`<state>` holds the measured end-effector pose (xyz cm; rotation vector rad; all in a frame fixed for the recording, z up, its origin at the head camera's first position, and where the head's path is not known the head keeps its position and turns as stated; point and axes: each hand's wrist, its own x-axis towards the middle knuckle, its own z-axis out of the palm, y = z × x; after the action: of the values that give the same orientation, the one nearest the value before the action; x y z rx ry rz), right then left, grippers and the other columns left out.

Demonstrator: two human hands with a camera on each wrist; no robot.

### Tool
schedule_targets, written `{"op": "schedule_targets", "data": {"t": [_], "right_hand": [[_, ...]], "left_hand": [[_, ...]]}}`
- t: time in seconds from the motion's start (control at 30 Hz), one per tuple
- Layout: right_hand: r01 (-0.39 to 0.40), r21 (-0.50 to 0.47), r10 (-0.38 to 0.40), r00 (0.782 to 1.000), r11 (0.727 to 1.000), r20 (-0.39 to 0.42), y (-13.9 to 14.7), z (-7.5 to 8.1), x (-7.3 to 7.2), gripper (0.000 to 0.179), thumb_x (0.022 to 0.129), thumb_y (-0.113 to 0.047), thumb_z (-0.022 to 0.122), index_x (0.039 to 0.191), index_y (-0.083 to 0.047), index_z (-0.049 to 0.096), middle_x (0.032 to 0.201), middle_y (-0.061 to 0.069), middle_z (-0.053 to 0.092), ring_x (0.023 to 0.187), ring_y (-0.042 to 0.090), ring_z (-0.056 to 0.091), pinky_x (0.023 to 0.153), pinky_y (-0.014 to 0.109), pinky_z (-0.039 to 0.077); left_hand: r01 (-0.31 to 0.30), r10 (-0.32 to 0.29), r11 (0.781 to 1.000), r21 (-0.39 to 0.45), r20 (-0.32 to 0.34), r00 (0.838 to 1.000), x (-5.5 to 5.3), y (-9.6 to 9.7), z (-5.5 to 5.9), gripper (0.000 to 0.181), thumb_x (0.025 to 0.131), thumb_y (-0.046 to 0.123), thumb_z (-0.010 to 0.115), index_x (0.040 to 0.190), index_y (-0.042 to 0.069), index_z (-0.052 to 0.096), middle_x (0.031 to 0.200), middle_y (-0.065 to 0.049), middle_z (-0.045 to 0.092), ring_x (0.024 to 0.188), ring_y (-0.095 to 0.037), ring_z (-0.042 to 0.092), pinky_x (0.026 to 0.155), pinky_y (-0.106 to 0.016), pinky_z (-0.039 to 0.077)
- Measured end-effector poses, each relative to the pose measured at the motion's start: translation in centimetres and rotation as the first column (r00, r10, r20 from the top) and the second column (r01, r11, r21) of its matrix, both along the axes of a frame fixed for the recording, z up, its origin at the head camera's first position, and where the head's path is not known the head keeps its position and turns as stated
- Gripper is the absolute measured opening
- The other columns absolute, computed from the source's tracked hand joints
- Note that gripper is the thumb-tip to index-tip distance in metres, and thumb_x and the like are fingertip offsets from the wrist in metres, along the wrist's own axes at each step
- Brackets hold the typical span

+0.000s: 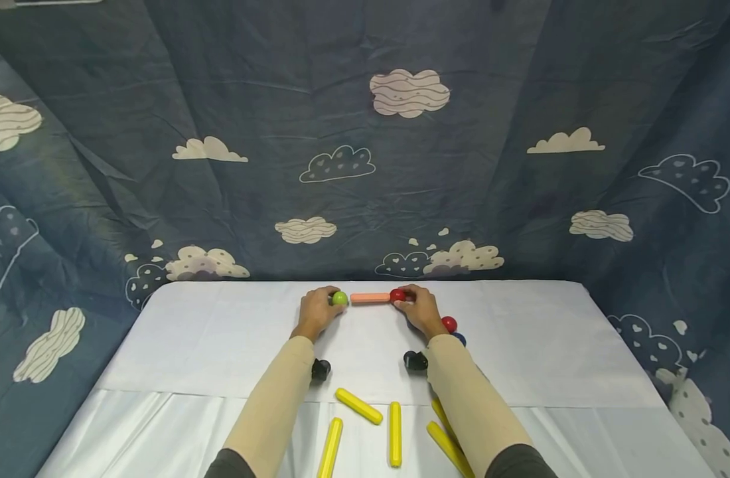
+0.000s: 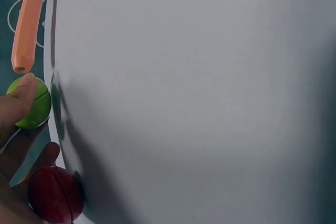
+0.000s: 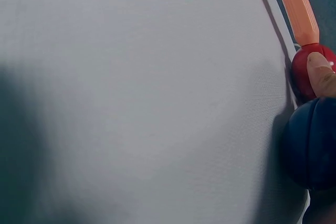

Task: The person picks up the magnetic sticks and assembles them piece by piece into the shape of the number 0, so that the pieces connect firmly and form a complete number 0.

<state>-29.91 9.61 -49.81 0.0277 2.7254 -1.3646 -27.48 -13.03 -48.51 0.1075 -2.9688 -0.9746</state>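
My left hand (image 1: 315, 312) pinches a green ball (image 1: 340, 299) near the far table edge, thumb across it in the left wrist view. A darker red ball (image 2: 55, 195) sits close under that hand, hidden in the head view. My right hand (image 1: 423, 311) grips a red ball (image 1: 396, 295) fixed on the right end of an orange ridged stick (image 1: 369, 298). The stick's other end, with a small hole, points at the green ball, a narrow gap between them. Beside the right thumb, a blue ball (image 3: 310, 142) shows large in the right wrist view.
Another red ball (image 1: 449, 324) and a blue ball (image 1: 458, 338) lie by the right wrist. Several yellow sticks, one of them upright in view (image 1: 395, 435), lie nearer on the white-covered table (image 1: 221, 345). Black wrist cameras (image 1: 415, 361) sit under the forearms. A cloud-printed curtain (image 1: 341, 199) hangs behind.
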Motion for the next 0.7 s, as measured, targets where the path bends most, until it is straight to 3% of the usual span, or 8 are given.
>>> {"op": "schedule_targets", "data": {"t": [0.7], "right_hand": [[0.016,0.017,-0.016,1.0,1.0,0.004,-0.08,-0.26,-0.18,0.045,0.088,-0.011,0.071,0.13,-0.004,0.058,0.124,0.017,0.06,0.111,0.031,0.052,0.105,0.046,0.041]], "left_hand": [[0.034,-0.033,0.999,-0.034,0.027,0.999,-0.15,0.18,0.2,0.049,0.083,0.025,0.076,0.127,0.01,0.062,0.121,-0.01,0.064,0.113,-0.03,0.054,0.1,-0.045,0.037]]}}
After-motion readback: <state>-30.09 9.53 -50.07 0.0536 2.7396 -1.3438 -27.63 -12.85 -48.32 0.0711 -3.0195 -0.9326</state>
